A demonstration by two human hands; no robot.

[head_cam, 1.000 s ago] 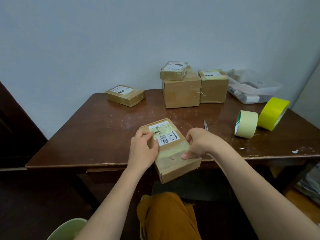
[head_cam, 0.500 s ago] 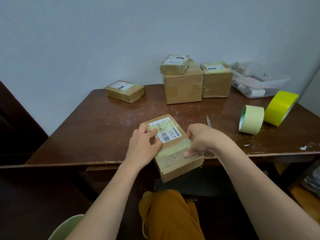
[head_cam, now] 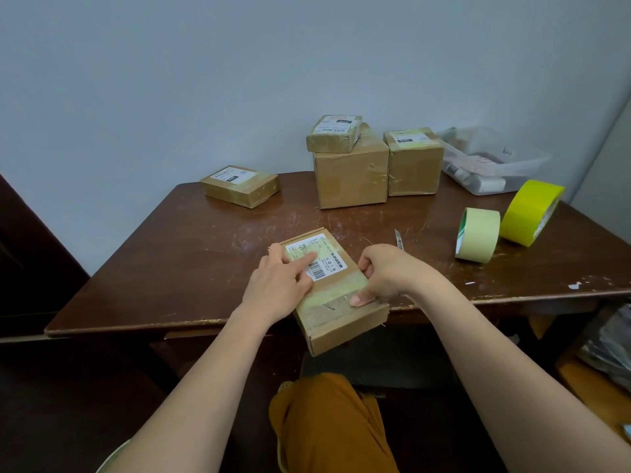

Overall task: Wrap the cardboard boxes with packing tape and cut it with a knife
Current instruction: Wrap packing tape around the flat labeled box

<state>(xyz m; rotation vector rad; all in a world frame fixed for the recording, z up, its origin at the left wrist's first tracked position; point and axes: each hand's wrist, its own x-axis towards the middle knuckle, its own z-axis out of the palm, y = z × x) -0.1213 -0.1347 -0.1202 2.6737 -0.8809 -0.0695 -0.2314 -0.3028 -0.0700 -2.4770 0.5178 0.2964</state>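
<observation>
- Pressing on a flat cardboard box (head_cam: pixel 336 295) at the near edge of the bench (head_cam: pixel 170 268); its near end overhangs the edge, above the person's lap.
- Head view, left hand (head_cam: pixel 278 285): forefinger stretched across the white shipping label (head_cam: pixel 316 261), other fingers (head_cam: pixel 304 285) lying on the box top and its left edge. Pressing, not gripping.
- Head view, right hand (head_cam: pixel 387 273): fingers curled over the box's right edge, thumb flat on the lid near the overhanging end. It holds the box by that side.
- Handling, judged: small, shallow box, likely light; stiff along the edges, lid panel may flex under a thumb. A pale band of tape (head_cam: pixel 333 291) already crosses the top; that surface looks slick, bare cardboard grips better.
- Best hold, judged: the two long side edges, away from the label. With the overhang it could tip off if pressure shifts to the near end.
- Head view, rest: knife (head_cam: pixel 398 238) lies just beyond the right hand, partly hidden. Pale tape roll (head_cam: pixel 478 235) and yellow tape roll (head_cam: pixel 531 213) stand on edge at the right, touching. Four more boxes at the back, one stacked; clear plastic bin (head_cam: pixel 491 162) in the far right corner.
</observation>
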